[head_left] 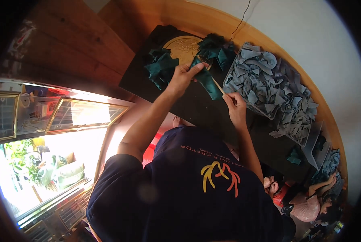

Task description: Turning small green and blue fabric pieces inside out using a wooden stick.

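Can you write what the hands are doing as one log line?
left hand: holding green strip | right hand: pinching thin pale stick | nearby: grey scraps, gold disc

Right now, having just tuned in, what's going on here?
A person has the left grip closed on a dark green strip, while the right grip pinches a thin pale stick alongside it. Beyond the hands, a round gold disc lies on a dark table, with green scraps heaped on both sides. Grey scraps fill a container to the right. Another person shows at the lower right.
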Available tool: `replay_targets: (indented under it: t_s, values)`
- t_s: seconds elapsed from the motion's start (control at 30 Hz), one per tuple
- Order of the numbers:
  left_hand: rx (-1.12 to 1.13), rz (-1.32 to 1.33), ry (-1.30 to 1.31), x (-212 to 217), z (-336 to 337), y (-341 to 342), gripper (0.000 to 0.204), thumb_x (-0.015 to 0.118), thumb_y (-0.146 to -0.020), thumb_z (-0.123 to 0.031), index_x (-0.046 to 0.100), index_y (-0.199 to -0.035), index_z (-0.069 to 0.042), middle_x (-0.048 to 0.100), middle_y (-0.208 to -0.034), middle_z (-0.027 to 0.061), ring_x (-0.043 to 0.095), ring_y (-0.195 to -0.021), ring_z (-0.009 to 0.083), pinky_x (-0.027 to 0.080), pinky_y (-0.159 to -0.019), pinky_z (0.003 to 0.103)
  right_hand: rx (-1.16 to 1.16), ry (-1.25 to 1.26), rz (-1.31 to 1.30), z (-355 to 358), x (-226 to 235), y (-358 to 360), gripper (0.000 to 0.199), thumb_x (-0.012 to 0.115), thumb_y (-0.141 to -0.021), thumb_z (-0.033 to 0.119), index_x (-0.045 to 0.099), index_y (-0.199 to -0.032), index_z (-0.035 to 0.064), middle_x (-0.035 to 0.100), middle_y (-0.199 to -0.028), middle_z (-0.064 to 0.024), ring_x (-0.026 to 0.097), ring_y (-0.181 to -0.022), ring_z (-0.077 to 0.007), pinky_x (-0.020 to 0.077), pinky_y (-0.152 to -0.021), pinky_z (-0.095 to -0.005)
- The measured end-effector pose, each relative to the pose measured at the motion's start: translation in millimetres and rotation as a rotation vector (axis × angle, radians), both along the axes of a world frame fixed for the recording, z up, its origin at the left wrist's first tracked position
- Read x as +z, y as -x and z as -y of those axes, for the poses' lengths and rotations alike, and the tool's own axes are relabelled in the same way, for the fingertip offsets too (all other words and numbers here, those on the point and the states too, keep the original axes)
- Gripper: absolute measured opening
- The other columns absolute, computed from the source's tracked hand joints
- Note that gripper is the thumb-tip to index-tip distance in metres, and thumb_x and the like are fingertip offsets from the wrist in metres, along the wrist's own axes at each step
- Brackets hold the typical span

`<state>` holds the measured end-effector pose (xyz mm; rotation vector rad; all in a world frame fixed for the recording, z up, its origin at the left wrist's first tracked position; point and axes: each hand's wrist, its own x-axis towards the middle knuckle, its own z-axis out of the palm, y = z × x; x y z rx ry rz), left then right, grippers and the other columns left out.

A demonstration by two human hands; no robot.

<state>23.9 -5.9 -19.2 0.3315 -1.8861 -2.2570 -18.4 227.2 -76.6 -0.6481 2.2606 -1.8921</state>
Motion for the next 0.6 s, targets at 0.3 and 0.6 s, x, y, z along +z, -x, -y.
replay_targets:
  t_s: [0.3, 0.6]
  values:
    - [0.781, 0.093, 0.674, -98.5, 143.7, -27.9, 0.045, 0.065, -0.088, -0.022, 0.054, -0.126, -0.001, 0.062, -0.096, 0.0043, 0.058, -0.078, 0.0113, 0.048, -0.073, 0.025, -0.017, -0.385, -0.126, -38.5, -122.2, -4.9, 0.013, 0.065, -0.086, 0.014, 0.065, -0.091, 0.0028, 0.062, -0.084, -0.0149, 0.062, -0.077, -0.0302, 0.0489, -0.069, -0.0368]
    - [-0.093, 0.639, 0.375, -189.8, 75.9, -161.1, 0.032, 0.06, -0.09, -0.02, 0.062, -0.115, 0.001, 0.067, -0.087, 0.009, 0.065, -0.076, 0.014, 0.052, -0.069, 0.027, -0.062, -0.657, -0.401, -40.1, -149.2, -15.5, 0.014, 0.06, -0.089, 0.021, 0.065, -0.098, 0.012, 0.06, -0.09, -0.0107, 0.057, -0.091, -0.0317, 0.044, -0.075, -0.0432]
